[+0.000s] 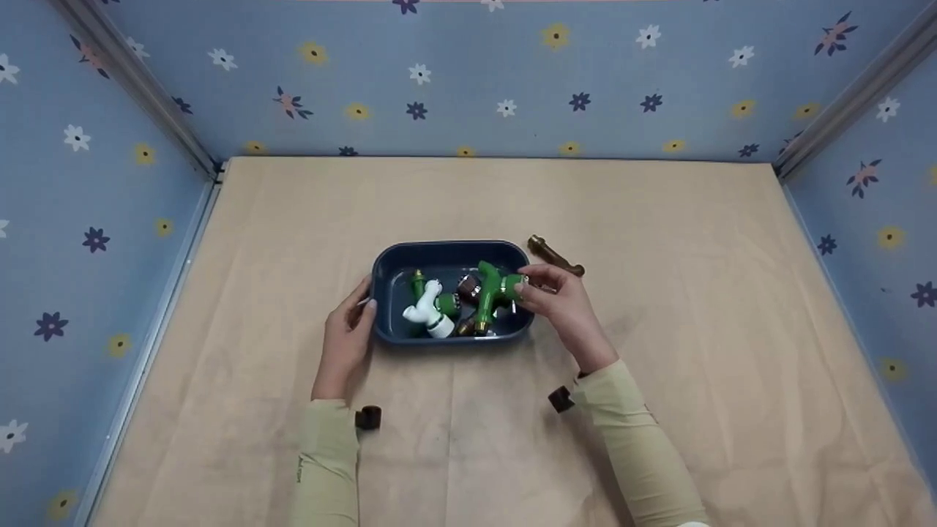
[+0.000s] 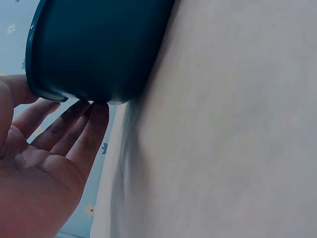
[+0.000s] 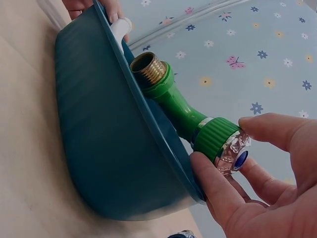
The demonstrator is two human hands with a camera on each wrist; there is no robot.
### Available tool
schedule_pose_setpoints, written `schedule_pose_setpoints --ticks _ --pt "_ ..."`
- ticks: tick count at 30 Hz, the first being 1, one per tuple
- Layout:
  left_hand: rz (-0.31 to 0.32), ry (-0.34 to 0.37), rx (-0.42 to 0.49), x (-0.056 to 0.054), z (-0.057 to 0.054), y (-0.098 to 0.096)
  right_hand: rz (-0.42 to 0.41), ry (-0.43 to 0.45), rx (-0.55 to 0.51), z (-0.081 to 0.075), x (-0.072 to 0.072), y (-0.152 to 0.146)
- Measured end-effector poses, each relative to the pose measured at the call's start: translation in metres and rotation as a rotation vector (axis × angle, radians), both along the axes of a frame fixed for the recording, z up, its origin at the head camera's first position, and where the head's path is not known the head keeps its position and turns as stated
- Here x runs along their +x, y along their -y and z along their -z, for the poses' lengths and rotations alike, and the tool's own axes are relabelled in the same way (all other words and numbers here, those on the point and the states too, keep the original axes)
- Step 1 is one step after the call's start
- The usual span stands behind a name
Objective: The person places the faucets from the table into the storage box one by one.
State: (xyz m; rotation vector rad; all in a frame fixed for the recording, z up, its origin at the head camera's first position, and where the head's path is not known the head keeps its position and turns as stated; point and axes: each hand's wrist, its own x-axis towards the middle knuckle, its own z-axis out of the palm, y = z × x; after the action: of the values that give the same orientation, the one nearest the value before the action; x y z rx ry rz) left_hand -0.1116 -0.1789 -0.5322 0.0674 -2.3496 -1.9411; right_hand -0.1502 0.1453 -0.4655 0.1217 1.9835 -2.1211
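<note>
A dark blue tub [image 1: 450, 342] stands on the cloth. At its left end, my left hand [image 1: 348, 333] grips the wall, with the thumb at the rim and the fingers [image 2: 94, 131] against the outside. My right hand [image 1: 560, 304] pinches a green tap [image 1: 489, 296] by its ribbed, silver-ended collar, over the tub's right side. This tap's brass threaded end [image 3: 148, 69] shows above the rim in the right wrist view. Inside the tub lie a white tap [image 1: 428, 311], another green tap [image 1: 448, 304] partly under it, and a brown, silver-trimmed piece [image 1: 469, 287], partly hidden.
A bronze-coloured tap [image 1: 555, 256] lies on the cloth just beyond my right hand. Beige cloth [image 1: 454, 197] covers the table. Flowered blue panels [image 1: 468, 73] stand at the back and both sides.
</note>
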Motion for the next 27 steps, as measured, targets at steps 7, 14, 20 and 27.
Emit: schedule_pose_setpoints --ticks 7,14,20,27 --pt "0.016 0.006 0.009 0.002 -0.012 -0.002 0.0 -0.02 0.036 0.001 0.0 0.005" --pt "0.024 0.023 0.015 0.01 -0.033 -0.007 -0.017 -0.039 0.059 0.002 0.0 0.01" --pt "0.024 0.024 0.018 0.01 -0.034 -0.007 -0.037 -0.065 0.033 0.001 0.001 0.014" --pt "0.024 0.027 0.024 0.01 -0.034 -0.006 -0.06 -0.076 0.048 0.002 0.0 0.018"
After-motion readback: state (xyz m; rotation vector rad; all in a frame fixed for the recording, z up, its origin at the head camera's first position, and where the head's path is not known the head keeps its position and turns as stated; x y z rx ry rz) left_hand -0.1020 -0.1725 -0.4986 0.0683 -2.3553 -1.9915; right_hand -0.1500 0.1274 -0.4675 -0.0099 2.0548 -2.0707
